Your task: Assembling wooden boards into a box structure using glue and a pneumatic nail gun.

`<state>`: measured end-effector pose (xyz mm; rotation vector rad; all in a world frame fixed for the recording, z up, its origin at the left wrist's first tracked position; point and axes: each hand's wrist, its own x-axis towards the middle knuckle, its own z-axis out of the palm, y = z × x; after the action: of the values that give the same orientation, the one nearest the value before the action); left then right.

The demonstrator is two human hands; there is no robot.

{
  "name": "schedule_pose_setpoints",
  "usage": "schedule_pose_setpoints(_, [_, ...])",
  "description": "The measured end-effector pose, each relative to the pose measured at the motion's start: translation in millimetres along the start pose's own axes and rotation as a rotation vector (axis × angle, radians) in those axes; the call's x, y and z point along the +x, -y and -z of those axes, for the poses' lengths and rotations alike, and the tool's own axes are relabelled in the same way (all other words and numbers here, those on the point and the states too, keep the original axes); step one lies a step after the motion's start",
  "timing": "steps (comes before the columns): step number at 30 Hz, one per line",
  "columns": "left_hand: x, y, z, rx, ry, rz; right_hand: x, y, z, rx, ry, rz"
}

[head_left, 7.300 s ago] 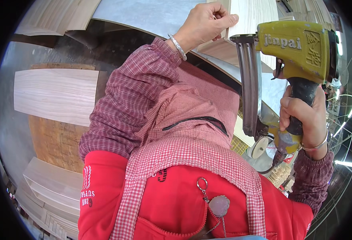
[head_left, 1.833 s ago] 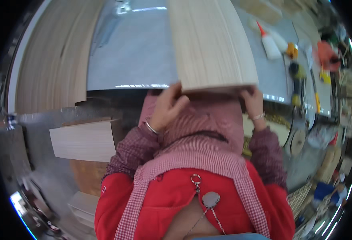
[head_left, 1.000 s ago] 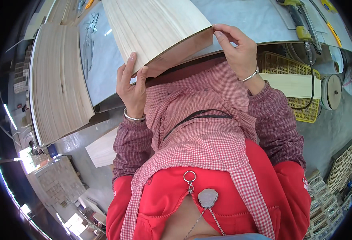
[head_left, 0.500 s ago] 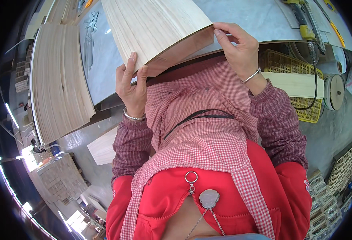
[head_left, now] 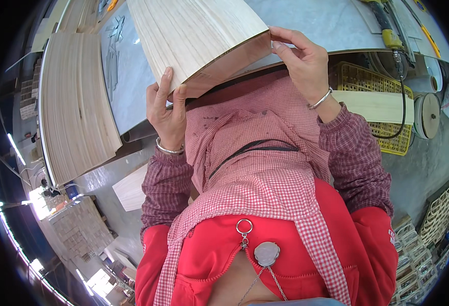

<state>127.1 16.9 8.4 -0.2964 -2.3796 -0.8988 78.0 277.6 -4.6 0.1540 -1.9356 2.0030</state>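
A pale wood-grained board (head_left: 199, 41) lies over the near part of the work table (head_left: 306, 20), its near edge facing me. Below that edge shows a glossy pinkish face (head_left: 229, 67); whether it is a clear panel or a reflection is unclear. My left hand (head_left: 166, 107) grips the near left corner, with fingers on top and the thumb at the edge. At the near right corner, my right hand (head_left: 305, 60) pinches the edge between thumb and forefinger. The far end of the board runs out of view.
On the left stands a stack of thin wooden boards (head_left: 76, 102), beside loose grey metal strips (head_left: 113, 56). A black-and-yellow power tool (head_left: 388, 33) with a hose and an orange-handled cutter (head_left: 429, 42) lie at the right. Beneath, a yellow plastic crate (head_left: 354, 76) carries a pale board (head_left: 377, 104).
The board's near edge has shifted very slightly left, both hands moving along with it. Their grip looks the same.
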Motion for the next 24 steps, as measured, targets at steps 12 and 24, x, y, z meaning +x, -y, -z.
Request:
schedule_pose_setpoints(12, [1,1,3,0.003,-0.011,-0.016,0,5,1,-0.141,0.040,0.126])
schedule_pose_setpoints(24, [-3,2,5,-0.023,-0.033,-0.027,21,6,9,-0.315,0.347,0.324])
